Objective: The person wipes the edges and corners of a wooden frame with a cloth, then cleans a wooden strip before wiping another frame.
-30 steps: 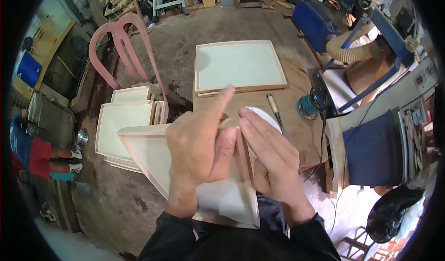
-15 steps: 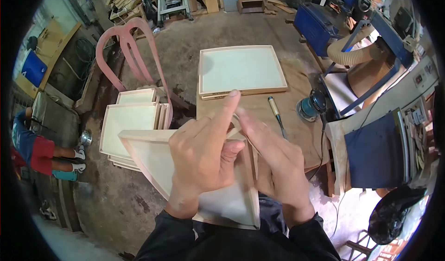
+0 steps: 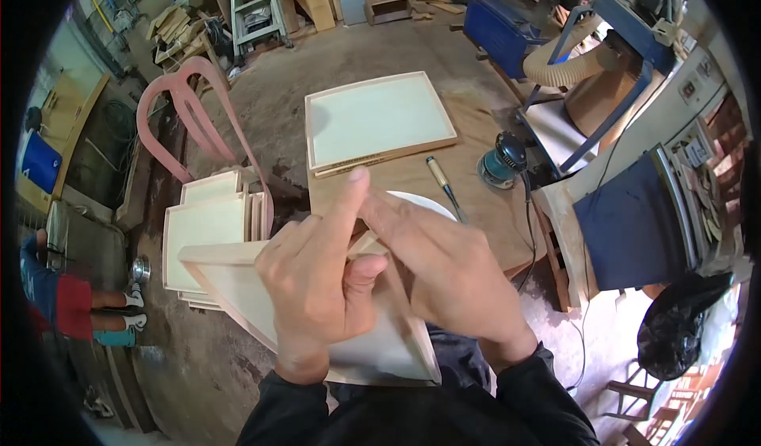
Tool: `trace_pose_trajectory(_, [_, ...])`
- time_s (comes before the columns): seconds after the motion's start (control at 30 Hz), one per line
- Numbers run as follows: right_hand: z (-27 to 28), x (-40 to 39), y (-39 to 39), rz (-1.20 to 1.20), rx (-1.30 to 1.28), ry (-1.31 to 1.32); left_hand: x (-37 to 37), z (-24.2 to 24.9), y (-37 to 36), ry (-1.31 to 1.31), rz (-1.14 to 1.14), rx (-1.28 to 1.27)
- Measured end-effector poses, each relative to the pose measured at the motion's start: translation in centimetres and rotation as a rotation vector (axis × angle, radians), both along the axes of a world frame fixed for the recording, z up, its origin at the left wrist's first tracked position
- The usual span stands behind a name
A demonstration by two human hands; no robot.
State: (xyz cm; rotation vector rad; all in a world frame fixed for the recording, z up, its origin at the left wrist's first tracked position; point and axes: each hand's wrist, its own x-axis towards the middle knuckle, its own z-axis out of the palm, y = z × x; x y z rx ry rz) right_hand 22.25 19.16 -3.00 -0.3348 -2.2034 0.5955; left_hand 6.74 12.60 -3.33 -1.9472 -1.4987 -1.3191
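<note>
While both hands' grip clamps tray (image 3: 238,275), workbench (image 3: 412,180) bears second tray (image 3: 376,117), sander (image 3: 499,160).

The desk (image 3: 476,208) is the landmark here. On its far part lies a flat tray (image 3: 379,118), and a thin wooden strip (image 3: 349,166) lies just before the near edge of that tray. A chisel (image 3: 441,179) lies on the desk to the right of the middle, and a sander (image 3: 500,160) stands further right, near the right edge of the desk. A round disc (image 3: 422,205) lies on the desk just behind the right hand (image 3: 444,267). To the left of the desk, a stack of trays (image 3: 208,232) sits on the seat of a chair (image 3: 184,105). Before the desk, the left hand (image 3: 317,283) and the right hand hold another tray (image 3: 277,275), tilted, close to the person.
</note>
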Motion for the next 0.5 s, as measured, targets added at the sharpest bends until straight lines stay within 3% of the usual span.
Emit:
trace_pose_trajectory(0.17, [0.7, 0.8, -0.8, -0.064, 0.077, -0.036, 0.2, 0.7, -0.1, 0.095, -0.009, 0.057])
trace_pose_trajectory(0.23, [0.7, 0.5, -0.1, -0.046, 0.144, -0.068, -0.3, 1.2, -0.6, 0.085, -0.031, -0.045])
trace_pose_trajectory(0.5, [0.5, -0.3, -0.7, -0.003, 0.034, -0.03, -1.1, 0.5, -0.3, 0.045, -0.033, -0.037])
